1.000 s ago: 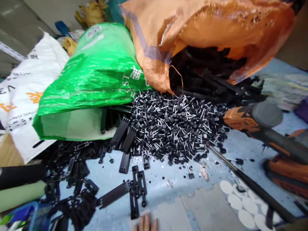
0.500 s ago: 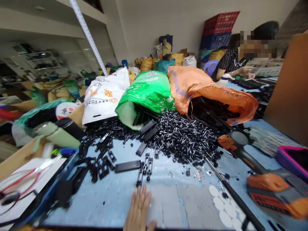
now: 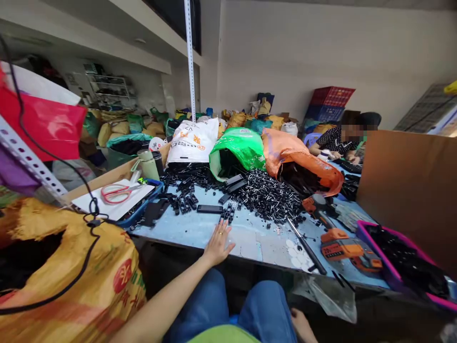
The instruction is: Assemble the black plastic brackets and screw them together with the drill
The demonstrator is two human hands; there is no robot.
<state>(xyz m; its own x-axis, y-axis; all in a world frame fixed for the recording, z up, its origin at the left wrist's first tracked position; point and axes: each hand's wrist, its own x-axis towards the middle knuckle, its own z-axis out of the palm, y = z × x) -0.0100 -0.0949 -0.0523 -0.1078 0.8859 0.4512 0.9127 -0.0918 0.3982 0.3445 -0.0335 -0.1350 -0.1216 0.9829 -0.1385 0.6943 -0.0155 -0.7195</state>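
Note:
My left hand [image 3: 217, 244] lies flat near the front edge of the blue work table, fingers spread and holding nothing. Its fingertips are at a small group of black plastic pieces [image 3: 228, 213]. Just beyond is a flat black plastic bar [image 3: 210, 209]. Down by my right knee is my right hand [image 3: 302, 324], off the table; its fingers are mostly hidden, so their pose is unclear. A heap of small black-headed pieces with light metal shafts [image 3: 269, 195] spreads across the middle of the table. An orange and grey cordless drill [image 3: 335, 243] rests at the right.
White [image 3: 193, 140], green [image 3: 243, 147] and orange sacks [image 3: 289, 147] stand behind the heap. Red-handled scissors [image 3: 117, 193] are at left, a pink-rimmed basket [image 3: 403, 257] at right. A metal rod [image 3: 303, 245] lies near white discs [image 3: 298, 256]. Another person [image 3: 339, 143] sits beyond a brown board [image 3: 407, 190].
My view has shifted, bringing my lap, my right hand and the yellow sack at left into sight. My left hand remains open by the black pieces.

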